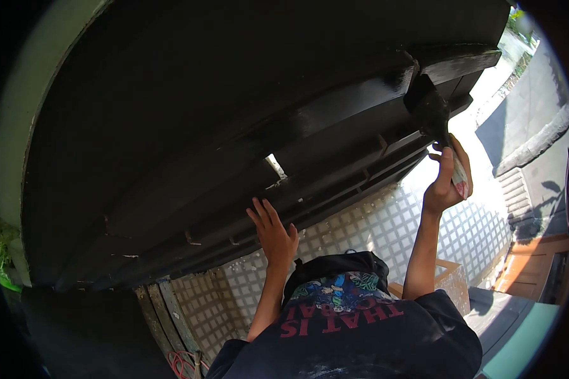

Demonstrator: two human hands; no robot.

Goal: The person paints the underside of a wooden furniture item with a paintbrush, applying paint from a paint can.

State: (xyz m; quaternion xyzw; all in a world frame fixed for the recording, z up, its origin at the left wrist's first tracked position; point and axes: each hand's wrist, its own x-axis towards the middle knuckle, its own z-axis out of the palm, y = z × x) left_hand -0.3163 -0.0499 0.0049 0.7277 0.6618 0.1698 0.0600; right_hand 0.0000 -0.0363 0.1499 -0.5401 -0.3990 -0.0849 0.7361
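Observation:
In my right hand [444, 186] is a wide paintbrush [428, 108], gripped by its pale, red-tipped handle. Its dark head is up against the end of a black slatted wooden panel [335, 107], by a gap between boards. Wet-looking shine runs along the board to the left of the brush. My left hand [274, 235] has its fingers spread over the lower slats, fingertips right at the dark wood and nothing in the grasp. Above those fingers, a small bright slot [275, 167] shows between two slats.
A checkered tile floor [360, 221] lies far below. At lower left stand weathered wooden posts [161, 316] with a red cord [182, 361]. To the right are a wooden piece of furniture [452, 281], a brown door [532, 268] and a grey wall [531, 101].

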